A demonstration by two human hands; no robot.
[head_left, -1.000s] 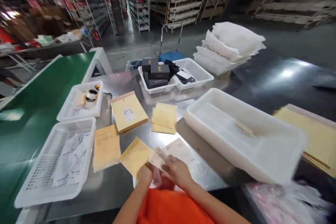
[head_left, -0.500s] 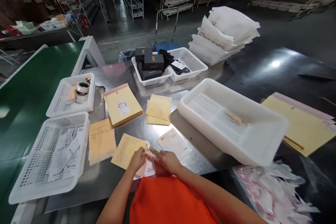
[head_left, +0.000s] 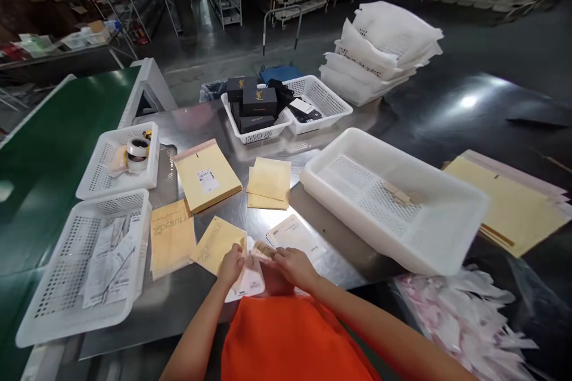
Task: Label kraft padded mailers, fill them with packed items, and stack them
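My right hand (head_left: 295,268) pinches a small printed label (head_left: 263,249) that curls from its fingertips, slightly blurred. To its left, my left hand (head_left: 231,266) has its fingers pressed together; what they pinch, if anything, is hard to make out. Under the left fingers lies a yellow padded envelope (head_left: 221,239) with handwriting. A white printed sheet (head_left: 251,278) rests on the table between the hands, close to my red apron (head_left: 295,339). Just beyond the right hand is a stack of white printed cards (head_left: 296,233).
Yellow envelopes (head_left: 208,174) are stacked behind, with smaller ones (head_left: 269,181) beside them. A large white tub (head_left: 353,220) stands right. White baskets (head_left: 145,250) line the left, near a green conveyor (head_left: 71,125). Black boxes (head_left: 259,101) fill a rear basket. Peeled strips (head_left: 469,315) lie lower right.
My hands have moved apart. The label stays with my right hand, away from the left fingers, and more of the white sheet below now shows.
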